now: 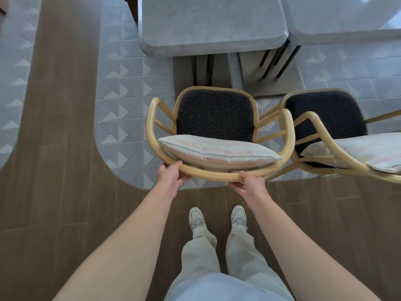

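Armchairs: two; the curved tan wooden armchair with a dark speckled seat pad [214, 117] stood on the grey patterned tile floor [130, 88], at the tiling's rounded near edge, facing the near edge of the left grey stone-look table [212, 25]; the second armchair [325, 118] stood just beside it on the right.
Cushions: two; a pale striped fabric cushion [217, 152] lay against the first armchair's back, and another cushion [358, 151] lay in the second armchair.
Tables: two; the left table and a matching right table [342, 16] stood side by side.
Left hand: the left hand [171, 177] gripped the back rail's left part, thumb on top and fingers curled beneath.
Right hand: the right hand [251, 185] gripped the same rail further right, wrapped likewise.
Arms: two, both bare, stretched forward and down.
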Available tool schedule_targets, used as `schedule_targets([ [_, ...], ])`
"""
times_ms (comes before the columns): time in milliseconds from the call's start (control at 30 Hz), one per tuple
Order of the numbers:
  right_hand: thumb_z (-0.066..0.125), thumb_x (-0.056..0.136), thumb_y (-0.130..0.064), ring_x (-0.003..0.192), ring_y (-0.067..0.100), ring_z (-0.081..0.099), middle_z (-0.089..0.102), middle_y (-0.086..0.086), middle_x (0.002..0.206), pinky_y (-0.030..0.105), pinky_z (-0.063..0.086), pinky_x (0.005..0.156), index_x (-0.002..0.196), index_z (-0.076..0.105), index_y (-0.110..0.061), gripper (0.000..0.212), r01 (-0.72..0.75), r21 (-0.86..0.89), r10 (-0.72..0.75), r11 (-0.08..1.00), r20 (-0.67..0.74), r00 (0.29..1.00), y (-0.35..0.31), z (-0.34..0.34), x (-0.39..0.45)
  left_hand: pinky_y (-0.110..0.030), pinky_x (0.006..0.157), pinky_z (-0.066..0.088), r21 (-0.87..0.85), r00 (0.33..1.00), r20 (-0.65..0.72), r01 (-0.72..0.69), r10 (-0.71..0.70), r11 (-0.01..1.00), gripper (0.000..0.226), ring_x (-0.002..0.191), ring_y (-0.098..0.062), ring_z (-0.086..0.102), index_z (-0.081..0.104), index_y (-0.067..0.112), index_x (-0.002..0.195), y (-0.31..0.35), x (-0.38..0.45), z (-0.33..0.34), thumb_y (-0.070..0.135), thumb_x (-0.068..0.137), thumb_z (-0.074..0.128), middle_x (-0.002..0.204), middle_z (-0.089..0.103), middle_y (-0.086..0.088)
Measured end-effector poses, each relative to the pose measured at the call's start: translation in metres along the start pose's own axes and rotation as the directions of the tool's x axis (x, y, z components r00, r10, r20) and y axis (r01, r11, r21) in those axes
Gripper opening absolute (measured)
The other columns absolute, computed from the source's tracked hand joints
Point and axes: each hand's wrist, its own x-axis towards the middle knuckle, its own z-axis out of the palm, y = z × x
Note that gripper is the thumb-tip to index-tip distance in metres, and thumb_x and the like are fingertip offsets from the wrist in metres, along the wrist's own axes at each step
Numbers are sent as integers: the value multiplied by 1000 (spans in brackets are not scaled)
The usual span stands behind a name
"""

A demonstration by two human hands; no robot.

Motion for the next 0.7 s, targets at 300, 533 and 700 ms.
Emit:
schedule_targets([
  [300,55,97,3,105,30,66,57,14,125,47,61,84,127,39,-11,37,47,-29,-47,998,2,999,-17,-33,5,-52,81,60,-63,1000,-21,17,-18,998,37,99,-28,69,48,5,135,-38,-15,15,5,99,60,118,66,-15],
  [533,56,97,1,102,25,67,58,11,122,38,62,69,131,38,-13,41,50,-99,-46,994,40,998,-26,-59,6,-41,63,63,-117,998,-63,16,-24,993,45,104,-29,69,46,9,139,-69,-37,20,7,98,63,127,63,-15],
  [700,57,98,-4,101,29,69,61,13,116,42,61,79,121,40,-10,29,48,-113,-39,992,88,995,-30,-72,7,-39,66,64,-49,999,-38,-18,17,999,55,86,-30,77,42,10,148,-84,-49,13,17,98,66,110,72,-14],
])
